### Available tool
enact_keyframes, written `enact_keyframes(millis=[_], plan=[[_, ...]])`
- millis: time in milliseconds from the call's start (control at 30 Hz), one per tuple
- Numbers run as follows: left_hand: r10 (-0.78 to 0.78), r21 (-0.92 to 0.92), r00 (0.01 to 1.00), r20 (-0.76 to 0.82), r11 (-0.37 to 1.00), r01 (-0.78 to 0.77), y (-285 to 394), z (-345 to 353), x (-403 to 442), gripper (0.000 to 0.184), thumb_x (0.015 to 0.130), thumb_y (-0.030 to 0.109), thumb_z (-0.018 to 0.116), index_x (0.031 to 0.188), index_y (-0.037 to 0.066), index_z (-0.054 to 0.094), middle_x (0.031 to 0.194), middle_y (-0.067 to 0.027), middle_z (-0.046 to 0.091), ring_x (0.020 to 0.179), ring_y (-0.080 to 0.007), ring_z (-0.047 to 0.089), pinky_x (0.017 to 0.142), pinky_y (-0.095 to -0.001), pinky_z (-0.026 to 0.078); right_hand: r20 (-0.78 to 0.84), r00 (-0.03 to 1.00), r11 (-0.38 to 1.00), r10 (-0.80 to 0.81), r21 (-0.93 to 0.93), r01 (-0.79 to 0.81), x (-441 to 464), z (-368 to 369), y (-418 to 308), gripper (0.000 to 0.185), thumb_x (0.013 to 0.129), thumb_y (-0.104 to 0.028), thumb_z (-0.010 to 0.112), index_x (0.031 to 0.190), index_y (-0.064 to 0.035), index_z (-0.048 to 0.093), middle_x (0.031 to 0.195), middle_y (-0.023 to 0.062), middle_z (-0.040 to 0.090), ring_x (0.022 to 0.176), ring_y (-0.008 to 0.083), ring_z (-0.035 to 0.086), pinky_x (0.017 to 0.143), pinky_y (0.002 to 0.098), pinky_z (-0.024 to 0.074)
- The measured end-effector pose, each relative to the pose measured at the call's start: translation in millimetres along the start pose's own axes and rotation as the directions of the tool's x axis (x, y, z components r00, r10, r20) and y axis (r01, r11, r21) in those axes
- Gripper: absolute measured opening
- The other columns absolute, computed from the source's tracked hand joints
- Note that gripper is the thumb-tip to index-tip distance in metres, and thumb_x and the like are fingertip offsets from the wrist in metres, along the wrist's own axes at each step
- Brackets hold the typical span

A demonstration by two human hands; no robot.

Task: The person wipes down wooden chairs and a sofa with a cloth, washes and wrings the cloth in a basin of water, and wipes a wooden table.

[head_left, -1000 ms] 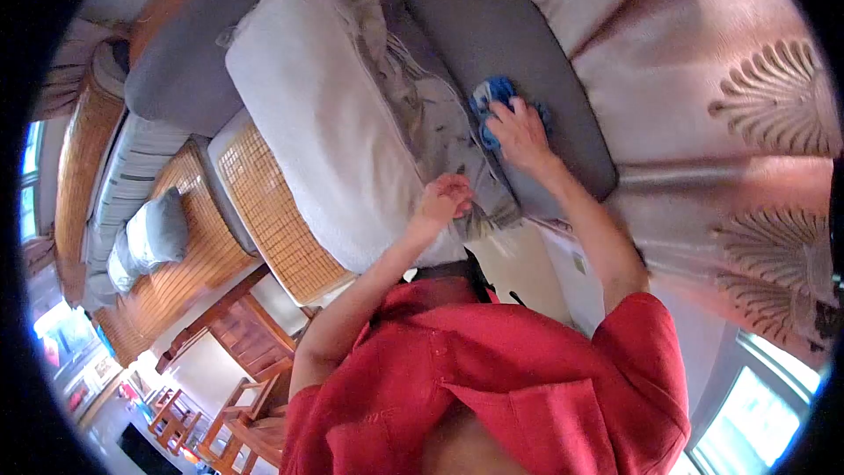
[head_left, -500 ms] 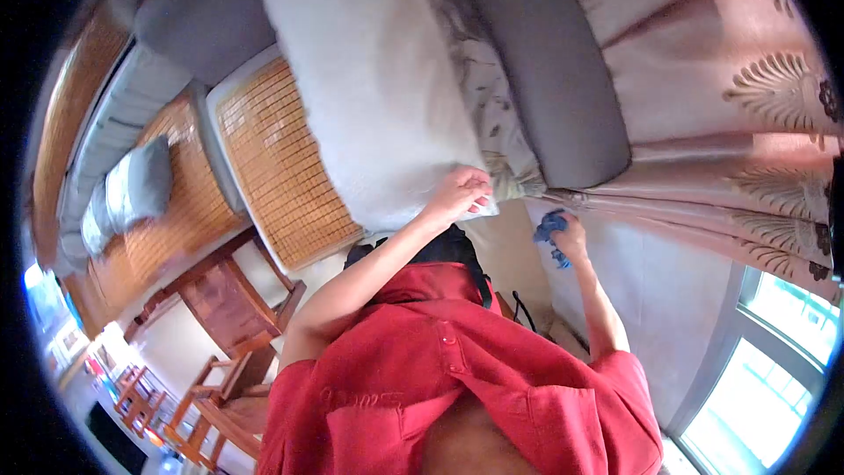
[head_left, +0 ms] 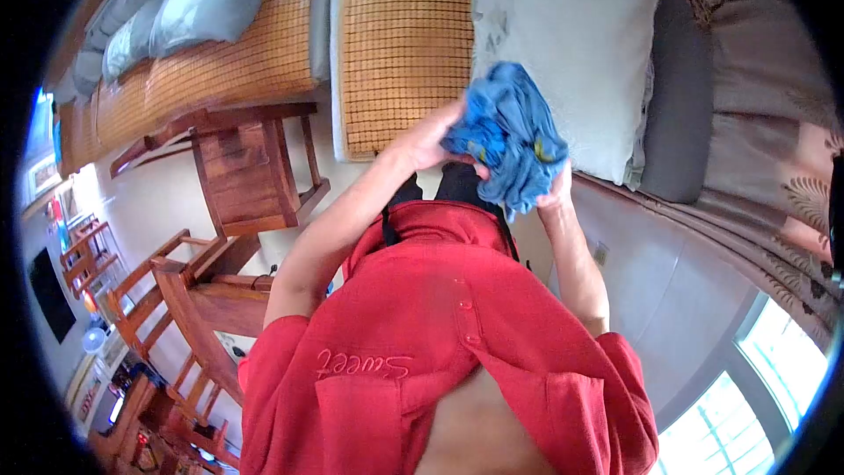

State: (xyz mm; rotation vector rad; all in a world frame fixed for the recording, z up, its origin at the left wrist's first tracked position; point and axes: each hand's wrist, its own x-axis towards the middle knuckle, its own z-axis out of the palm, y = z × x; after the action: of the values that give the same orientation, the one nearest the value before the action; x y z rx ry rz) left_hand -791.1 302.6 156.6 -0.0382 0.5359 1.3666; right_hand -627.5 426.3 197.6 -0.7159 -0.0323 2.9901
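A bunched blue cloth (head_left: pixel 514 127) with small yellow marks is between my two hands, above the seat's front edge. My left hand (head_left: pixel 432 136) grips its left side, with the fingers partly covered by the folds. At the lower right of the cloth, my right hand (head_left: pixel 556 189) holds on, its fingers mostly hidden behind the fabric. Just behind and to the right lies a large white cushion (head_left: pixel 585 44) on the seat. Left of the cushion, the woven bamboo seat mat (head_left: pixel 404 53) shows.
A grey bolster (head_left: pixel 681 105) and patterned curtains (head_left: pixel 756 158) are on the right. Another mat-covered seat with grey-blue pillows (head_left: pixel 211 9) extends left. Wooden chairs (head_left: pixel 242 176) stand at my left, and a bright window (head_left: pixel 721 422) is at lower right.
My left hand has left the white cushion and taken hold of the blue cloth. The cloth, earlier a small bundle in my right hand, is now looser and larger. The view has turned left.
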Motion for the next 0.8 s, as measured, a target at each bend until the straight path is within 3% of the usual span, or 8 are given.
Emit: enact_keyframes(millis=[67, 133, 200, 233, 333, 600, 767, 800], plan=[[0.044, -0.206, 0.998, 0.048, 0.978, -0.033, 20.5, -11.7, -32.2, 0.051, 0.085, 0.035, 0.054, 0.126, 0.008, 0.041, 0.119, -0.0086, 0.052, 0.106, -0.0233, 0.052, 0.089, -0.0443, 0.043, -0.112, 0.992, 0.984, -0.053, -0.175, 0.032, 31.1, 0.6, 7.4, 0.059, 0.087, -0.044, 0.035, 0.132, -0.0066, 0.034, 0.132, 0.0166, 0.04, 0.116, 0.037, 0.042, 0.096, 0.0546, 0.033], [0.196, -0.087, 0.98, -0.042, 0.976, -0.199, 33.2, -7.0, -53.7, 0.05, 0.085, 0.032, 0.055, 0.127, 0.008, 0.04, 0.119, -0.0083, 0.052, 0.107, -0.023, 0.052, 0.089, -0.0444, 0.043, -0.085, 0.996, 0.979, -0.041, -0.204, 0.023, 53.2, 15.1, 17.3, 0.057, 0.088, -0.043, 0.035, 0.132, -0.0065, 0.035, 0.131, 0.0164, 0.041, 0.116, 0.036, 0.042, 0.098, 0.053, 0.0323], [0.351, 0.035, 0.917, -0.189, 0.936, -0.351, 38.8, -3.8, -66.6, 0.05, 0.083, 0.021, 0.058, 0.127, 0.007, 0.039, 0.118, -0.0076, 0.052, 0.106, -0.0221, 0.052, 0.089, -0.0416, 0.043, 0.339, 0.933, 0.987, 0.117, 0.063, -0.147, 65.6, 18.5, 18.6, 0.051, 0.09, -0.034, 0.033, 0.129, -0.0012, 0.037, 0.129, 0.0183, 0.043, 0.115, 0.0345, 0.044, 0.098, 0.0491, 0.0343], [0.368, 0.026, 0.906, -0.208, 0.928, -0.371, 33.7, -4.1, -68.5, 0.05, 0.083, 0.021, 0.058, 0.127, 0.007, 0.039, 0.118, -0.0076, 0.052, 0.106, -0.0221, 0.052, 0.089, -0.0416, 0.043, 0.335, 0.93, 0.983, 0.148, 0.056, -0.176, 68.7, 14.3, 15.4, 0.051, 0.09, -0.034, 0.033, 0.129, -0.0012, 0.037, 0.129, 0.0183, 0.043, 0.115, 0.0345, 0.044, 0.098, 0.0491, 0.0343], [0.504, 0.148, 0.787, -0.355, 0.862, -0.485, 30.2, -14.4, -70.9, 0.049, 0.081, 0.012, 0.059, 0.125, 0.002, 0.039, 0.114, -0.0076, 0.053, 0.104, -0.0206, 0.053, 0.089, -0.0363, 0.044, 0.005, 0.985, 0.961, 0.172, -0.221, -0.166, 85.3, 16.0, 13.7, 0.052, 0.09, -0.037, 0.033, 0.129, -0.0031, 0.038, 0.127, 0.0159, 0.045, 0.114, 0.0316, 0.046, 0.097, 0.0465, 0.0363], [0.528, 0.232, 0.689, -0.497, 0.846, -0.48, 19.5, -19.2, -43.2, 0.037, 0.08, 0.006, 0.058, 0.115, 0.001, 0.049, 0.103, -0.0071, 0.059, 0.093, -0.0181, 0.058, 0.083, -0.0322, 0.047, -0.074, 0.984, 0.961, 0.16, -0.217, -0.173, 87.1, -5.5, -4.1, 0.056, 0.088, -0.043, 0.041, 0.127, -0.0034, 0.04, 0.123, 0.0164, 0.048, 0.111, 0.0324, 0.048, 0.096, 0.0503, 0.0371], [0.659, 0.523, 0.665, -0.352, 0.728, -0.444, 3.8, -1.8, -12.5, 0.037, 0.078, -0.001, 0.052, 0.116, 0.002, 0.05, 0.104, -0.0036, 0.057, 0.095, -0.0141, 0.053, 0.085, -0.0278, 0.042, -0.079, 0.961, 0.906, 0.264, -0.322, -0.275, 72.5, -10.0, -12.6, 0.057, 0.082, -0.033, 0.057, 0.126, -0.002, 0.039, 0.12, 0.0175, 0.05, 0.105, 0.0328, 0.053, 0.089, 0.0553, 0.0422], [0.612, 0.571, 0.719, -0.331, 0.736, -0.364, -0.5, -12.5, -6.3, 0.042, 0.079, 0.001, 0.052, 0.121, 0.002, 0.046, 0.11, -0.0042, 0.055, 0.1, -0.0148, 0.051, 0.089, -0.0287, 0.04, -0.071, 0.954, 0.89, 0.293, -0.344, -0.299, 70.9, -14.8, -14.7, 0.057, 0.082, -0.032, 0.058, 0.126, -0.0019, 0.038, 0.118, 0.0174, 0.051, 0.104, 0.0334, 0.053, 0.088, 0.0547, 0.0428]])
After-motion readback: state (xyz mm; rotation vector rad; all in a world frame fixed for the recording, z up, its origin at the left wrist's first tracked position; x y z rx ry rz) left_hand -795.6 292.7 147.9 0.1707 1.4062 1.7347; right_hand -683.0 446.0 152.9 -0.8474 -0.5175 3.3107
